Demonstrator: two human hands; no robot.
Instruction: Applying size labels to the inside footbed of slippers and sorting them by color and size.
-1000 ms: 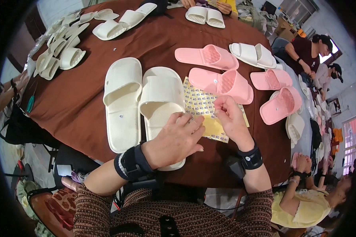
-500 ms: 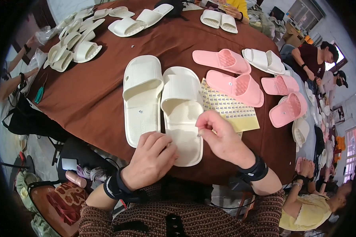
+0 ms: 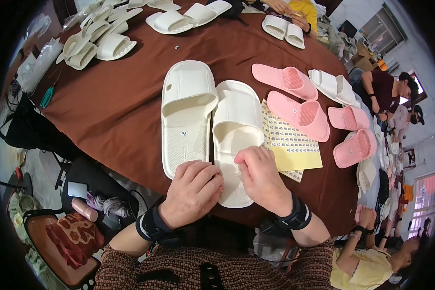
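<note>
Head cam: both hands on heel of right white slipper. L hand curled, resting; R hand fingertips pinched, contents too small to tell. Sticker sheet just beside on worktop.

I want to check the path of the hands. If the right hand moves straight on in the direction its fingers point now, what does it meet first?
The right hand points up and left, over the right cream slipper. It would probably first meet that slipper's strap, though height above the sole is unclear.
</note>
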